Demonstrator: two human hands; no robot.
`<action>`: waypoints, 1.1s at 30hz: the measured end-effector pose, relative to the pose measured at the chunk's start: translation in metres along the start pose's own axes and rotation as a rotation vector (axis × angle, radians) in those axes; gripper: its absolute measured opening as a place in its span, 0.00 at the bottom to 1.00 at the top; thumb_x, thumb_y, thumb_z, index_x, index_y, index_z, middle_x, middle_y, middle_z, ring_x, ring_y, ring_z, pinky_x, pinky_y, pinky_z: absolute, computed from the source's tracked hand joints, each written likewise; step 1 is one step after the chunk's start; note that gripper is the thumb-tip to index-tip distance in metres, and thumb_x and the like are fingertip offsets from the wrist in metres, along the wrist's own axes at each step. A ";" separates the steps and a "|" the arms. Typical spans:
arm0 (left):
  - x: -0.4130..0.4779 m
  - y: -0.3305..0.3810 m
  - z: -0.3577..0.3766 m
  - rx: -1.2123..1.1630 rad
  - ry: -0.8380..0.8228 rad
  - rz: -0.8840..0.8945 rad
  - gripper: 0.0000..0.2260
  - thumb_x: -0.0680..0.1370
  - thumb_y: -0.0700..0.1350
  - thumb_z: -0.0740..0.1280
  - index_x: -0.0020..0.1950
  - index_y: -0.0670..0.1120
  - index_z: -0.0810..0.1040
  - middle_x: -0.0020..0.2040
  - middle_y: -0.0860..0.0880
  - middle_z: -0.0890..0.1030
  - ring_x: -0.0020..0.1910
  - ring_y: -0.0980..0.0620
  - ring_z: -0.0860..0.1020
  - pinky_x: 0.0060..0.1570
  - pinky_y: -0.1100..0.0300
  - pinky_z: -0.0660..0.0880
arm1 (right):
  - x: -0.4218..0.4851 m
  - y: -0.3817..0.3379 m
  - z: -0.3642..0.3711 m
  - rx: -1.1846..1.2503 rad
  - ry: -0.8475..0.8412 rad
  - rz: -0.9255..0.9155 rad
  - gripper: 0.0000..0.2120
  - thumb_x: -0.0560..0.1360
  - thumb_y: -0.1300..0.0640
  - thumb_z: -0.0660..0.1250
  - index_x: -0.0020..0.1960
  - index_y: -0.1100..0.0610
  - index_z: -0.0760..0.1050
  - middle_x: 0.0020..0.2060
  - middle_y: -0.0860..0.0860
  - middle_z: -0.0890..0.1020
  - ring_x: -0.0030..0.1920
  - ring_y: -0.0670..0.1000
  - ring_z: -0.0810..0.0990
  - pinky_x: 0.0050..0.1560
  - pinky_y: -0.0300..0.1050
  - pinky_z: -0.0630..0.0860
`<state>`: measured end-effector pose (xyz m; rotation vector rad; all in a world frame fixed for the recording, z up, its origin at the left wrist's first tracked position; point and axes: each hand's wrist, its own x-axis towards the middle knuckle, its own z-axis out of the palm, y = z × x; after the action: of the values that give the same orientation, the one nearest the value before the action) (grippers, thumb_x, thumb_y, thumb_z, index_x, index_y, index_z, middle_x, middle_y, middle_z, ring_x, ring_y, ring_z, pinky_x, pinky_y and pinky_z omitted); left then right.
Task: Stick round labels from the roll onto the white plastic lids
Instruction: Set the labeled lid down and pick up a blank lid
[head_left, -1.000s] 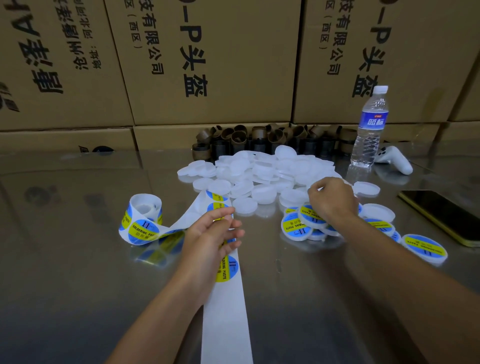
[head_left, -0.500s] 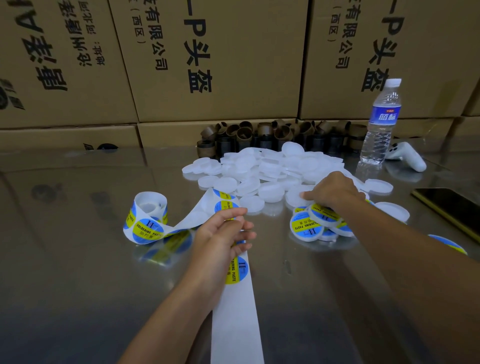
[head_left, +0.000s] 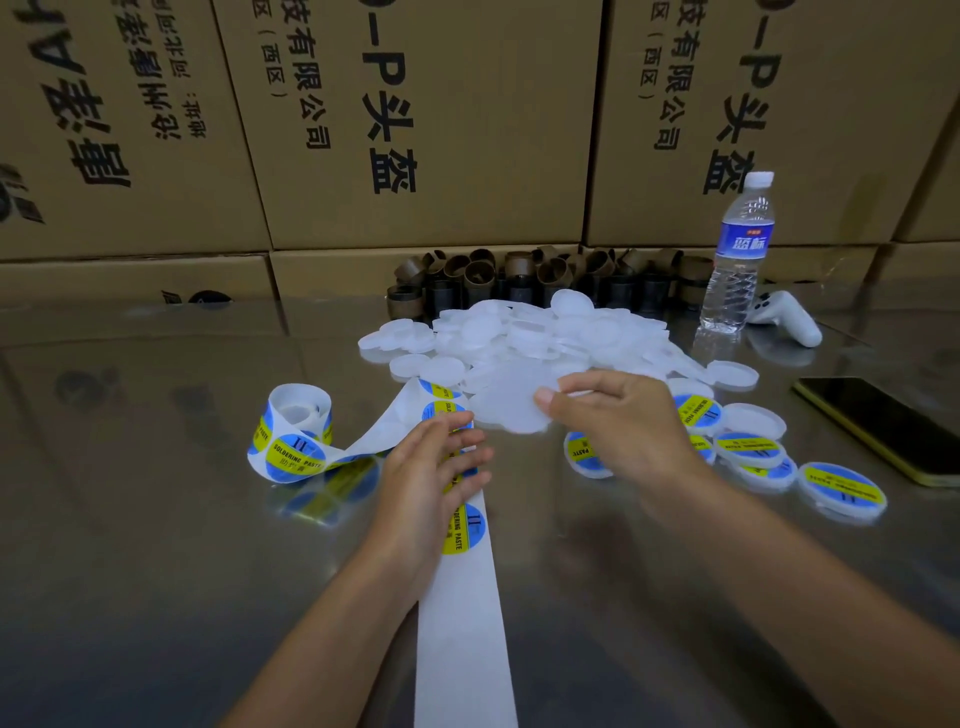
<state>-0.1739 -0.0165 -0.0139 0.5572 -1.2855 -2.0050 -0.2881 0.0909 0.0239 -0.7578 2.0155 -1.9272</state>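
My right hand pinches a bare white plastic lid by its edge, just above the table and in front of the heap of bare lids. My left hand lies with its fingers straight over the white backing strip, covering a label; a blue-and-yellow round label shows just below the fingers. The strip runs up and left to the label roll. Several labelled lids lie to the right, behind my right wrist.
Cardboard boxes wall off the back of the shiny table. Brown and black rings are stacked before them. A water bottle, a white controller and a phone are at the right.
My right hand has drawn back from the lid heap toward the left hand, now holding a bare lid. The left hand has stayed on the strip.
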 end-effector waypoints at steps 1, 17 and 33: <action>-0.001 0.001 0.000 -0.020 -0.002 -0.011 0.12 0.82 0.47 0.57 0.49 0.43 0.78 0.44 0.46 0.82 0.43 0.49 0.82 0.49 0.55 0.77 | -0.009 0.002 0.007 0.034 -0.015 -0.007 0.07 0.66 0.56 0.77 0.37 0.54 0.79 0.28 0.46 0.83 0.28 0.41 0.78 0.29 0.31 0.72; -0.002 -0.002 -0.003 0.073 -0.088 0.091 0.07 0.73 0.49 0.68 0.48 0.55 0.85 0.48 0.52 0.83 0.43 0.54 0.80 0.42 0.61 0.77 | -0.035 0.033 0.042 -0.093 -0.050 -0.162 0.08 0.70 0.52 0.73 0.35 0.53 0.77 0.28 0.46 0.83 0.31 0.43 0.81 0.34 0.34 0.74; -0.003 0.007 -0.002 -0.233 -0.005 -0.131 0.11 0.79 0.39 0.62 0.59 0.39 0.77 0.58 0.39 0.78 0.55 0.42 0.77 0.54 0.51 0.73 | -0.025 0.047 0.043 -0.338 -0.315 -0.175 0.22 0.76 0.62 0.63 0.68 0.52 0.64 0.51 0.48 0.83 0.53 0.47 0.79 0.57 0.44 0.74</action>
<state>-0.1679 -0.0178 -0.0082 0.5361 -1.0222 -2.2283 -0.2536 0.0667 -0.0304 -1.2688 2.1495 -1.4427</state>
